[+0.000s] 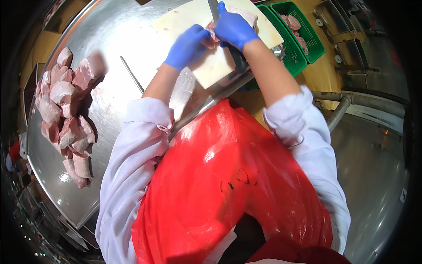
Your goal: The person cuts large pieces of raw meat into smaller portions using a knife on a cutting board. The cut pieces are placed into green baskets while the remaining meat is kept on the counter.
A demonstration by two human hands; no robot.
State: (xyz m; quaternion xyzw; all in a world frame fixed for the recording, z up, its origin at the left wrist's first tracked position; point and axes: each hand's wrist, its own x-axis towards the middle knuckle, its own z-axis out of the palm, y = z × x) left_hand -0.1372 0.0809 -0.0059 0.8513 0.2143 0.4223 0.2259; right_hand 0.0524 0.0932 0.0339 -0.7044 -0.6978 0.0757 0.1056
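Observation:
My right hand [235, 28], in a blue glove, is closed round a knife [213, 9]. Its blade points toward the far edge, and the grip is largely covered by the glove. Beside it my left hand [188, 46], gloved in blue too, pinches a small piece of pink meat [211, 33]. Both hands work over a cream cutting board [215, 67]. A larger pale piece of meat [246, 16] lies on the board just beyond my right hand. Below that hand is a dark shape whose kind I cannot make out.
Many chunks of raw meat [63, 92] are heaped on the left of the steel table [112, 103]. A thin metal rod [132, 75] lies left of my forearm. Two green crates stand at the right; the outer crate [314, 47] holds meat. A metal rail [340, 112] is right of my arm.

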